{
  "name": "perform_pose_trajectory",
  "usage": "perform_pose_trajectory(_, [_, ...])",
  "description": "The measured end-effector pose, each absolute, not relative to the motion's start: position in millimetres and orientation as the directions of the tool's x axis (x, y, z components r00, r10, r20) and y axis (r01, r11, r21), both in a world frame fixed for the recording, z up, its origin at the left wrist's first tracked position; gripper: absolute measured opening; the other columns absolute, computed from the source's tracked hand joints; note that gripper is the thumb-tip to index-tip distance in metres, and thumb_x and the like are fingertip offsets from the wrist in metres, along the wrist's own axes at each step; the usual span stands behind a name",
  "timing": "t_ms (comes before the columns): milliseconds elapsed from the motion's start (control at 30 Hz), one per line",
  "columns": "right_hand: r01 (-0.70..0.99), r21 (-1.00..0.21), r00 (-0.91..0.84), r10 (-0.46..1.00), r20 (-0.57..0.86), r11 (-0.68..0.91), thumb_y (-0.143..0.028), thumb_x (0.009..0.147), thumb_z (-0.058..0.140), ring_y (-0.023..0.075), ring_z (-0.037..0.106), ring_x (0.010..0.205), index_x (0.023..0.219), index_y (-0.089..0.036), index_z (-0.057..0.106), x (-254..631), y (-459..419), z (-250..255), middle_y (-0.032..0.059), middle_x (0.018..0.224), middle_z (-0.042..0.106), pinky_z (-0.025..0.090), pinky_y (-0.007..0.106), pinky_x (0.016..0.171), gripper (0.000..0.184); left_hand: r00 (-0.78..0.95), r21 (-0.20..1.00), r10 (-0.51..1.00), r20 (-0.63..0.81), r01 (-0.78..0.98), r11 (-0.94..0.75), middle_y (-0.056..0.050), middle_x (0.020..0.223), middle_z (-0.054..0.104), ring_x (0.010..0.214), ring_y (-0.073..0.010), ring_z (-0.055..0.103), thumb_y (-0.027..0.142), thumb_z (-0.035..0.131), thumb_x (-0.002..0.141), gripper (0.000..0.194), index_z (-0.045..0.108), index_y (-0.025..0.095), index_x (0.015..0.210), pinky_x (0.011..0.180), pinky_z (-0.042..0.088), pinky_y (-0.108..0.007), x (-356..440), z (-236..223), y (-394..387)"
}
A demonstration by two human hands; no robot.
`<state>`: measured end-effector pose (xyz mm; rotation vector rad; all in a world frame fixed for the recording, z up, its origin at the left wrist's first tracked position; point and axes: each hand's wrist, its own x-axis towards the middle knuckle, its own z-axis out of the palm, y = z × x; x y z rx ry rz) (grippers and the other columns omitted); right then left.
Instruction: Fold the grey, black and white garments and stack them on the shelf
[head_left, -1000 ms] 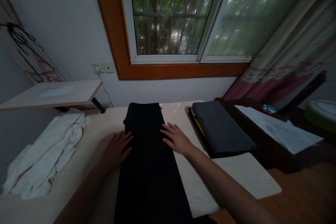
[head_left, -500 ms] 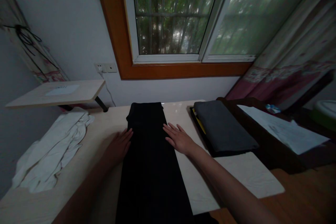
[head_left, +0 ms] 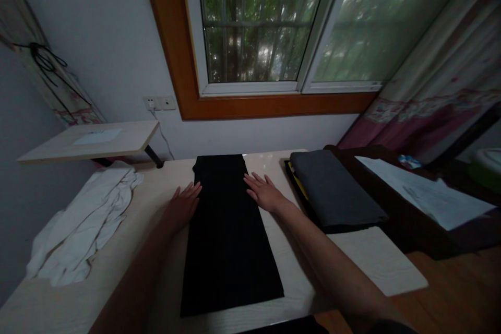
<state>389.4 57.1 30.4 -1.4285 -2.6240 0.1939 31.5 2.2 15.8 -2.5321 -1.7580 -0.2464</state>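
A black folded garment [head_left: 230, 240], its kind not clear, lies flat as a long strip on the pale wooden table [head_left: 156, 188]. My left hand [head_left: 183, 206] rests along its left edge, fingers stretched out with the tips on the cloth. On the opposite edge lies my right hand [head_left: 265, 193], fingers spread, fingertips touching the fabric. Neither hand grips anything. The whole strip shows, its near end lying a little short of the table's front edge.
A crumpled white cloth [head_left: 88, 224] lies at the left, below a small raised shelf [head_left: 94, 141] with a paper on it. To the right sits a stack of folded clothes [head_left: 336, 185], grey on top. Farther right a white sheet [head_left: 422, 193] covers part of a dark surface.
The black garment's near end, beyond the bottom of the view before, now shows on the table. Both hands have slid slightly farther from me along its edges.
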Motion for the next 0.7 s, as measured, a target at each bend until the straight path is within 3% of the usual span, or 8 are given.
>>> perform_pose_trajectory(200, [0.874, -0.169, -0.455, 0.889, 0.045, 0.456, -0.036, 0.105, 0.033, 0.0279, 0.023, 0.156, 0.158, -0.024, 0.038, 374, 40, 32, 0.0055, 0.168, 0.026, 0.021, 0.060, 0.123, 0.055, 0.346, 0.028, 0.923, 0.170, 0.934, -0.355, -0.005, 0.164, 0.039, 0.153, -0.0258, 0.033, 0.030, 0.027, 0.105, 0.052, 0.041, 0.025, 0.155, 0.122, 0.028, -0.058, 29, 9, 1])
perform_pose_trajectory(367, [0.900, -0.142, -0.412, 0.911, 0.034, 0.412, -0.045, 0.103, 0.039, 0.0346, 0.024, 0.155, 0.154, -0.015, 0.044, 349, 22, 39, 0.0147, 0.165, 0.030, 0.022, 0.061, 0.123, 0.059, 0.355, 0.033, 0.918, 0.178, 0.930, -0.366, -0.006, 0.163, 0.040, 0.152, -0.0259, 0.034, 0.031, 0.028, 0.105, 0.052, 0.041, 0.026, 0.155, 0.121, 0.030, -0.058, 29, 9, 2])
perform_pose_trajectory(533, [0.801, -0.185, -0.544, 0.822, 0.168, 0.569, -0.054, 0.104, 0.036, 0.0287, 0.019, 0.157, 0.156, -0.012, 0.039, 310, 5, 39, 0.0140, 0.168, 0.023, 0.019, 0.051, 0.127, 0.068, 0.349, 0.042, 0.916, 0.196, 0.931, -0.364, -0.007, 0.162, 0.041, 0.152, -0.0261, 0.035, 0.031, 0.029, 0.105, 0.052, 0.042, 0.026, 0.155, 0.121, 0.031, -0.059, 30, 10, 1])
perform_pose_trajectory(700, [0.732, -0.226, -0.613, 0.766, 0.194, 0.643, -0.057, 0.104, 0.034, 0.0263, 0.019, 0.157, 0.157, -0.015, 0.040, 296, 0, 29, 0.0101, 0.167, 0.027, 0.016, 0.048, 0.129, 0.068, 0.348, 0.043, 0.915, 0.205, 0.931, -0.363, -0.006, 0.162, 0.041, 0.151, -0.0259, 0.036, 0.029, 0.030, 0.104, 0.052, 0.042, 0.027, 0.155, 0.121, 0.030, -0.059, 29, 8, 0])
